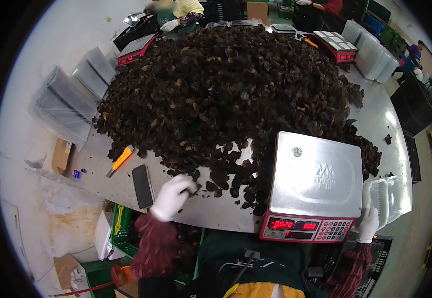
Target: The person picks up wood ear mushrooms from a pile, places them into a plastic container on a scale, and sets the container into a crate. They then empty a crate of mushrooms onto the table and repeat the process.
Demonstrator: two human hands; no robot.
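My left hand (172,195), in a white glove, has its fingers curled at the near edge of a big heap of dark wood ear mushrooms (226,94). A dark piece shows at the fingertips, slightly blurred. Beside that hand lies a black phone (142,186). My right hand (369,224), also gloved in white, grips the near edge of a clear plastic container (376,198) to the right of the scale; its fingers are partly hidden. The red scale (315,174) has a bare steel plate and reads -0.020.
An orange utility knife (121,160) lies on the steel table (96,171). Stacked clear containers (67,104) stand at the left, more (375,57) at the far right. Two other scales sit farther back. Co-workers are across the table. Green crates (119,233) are below the near edge.
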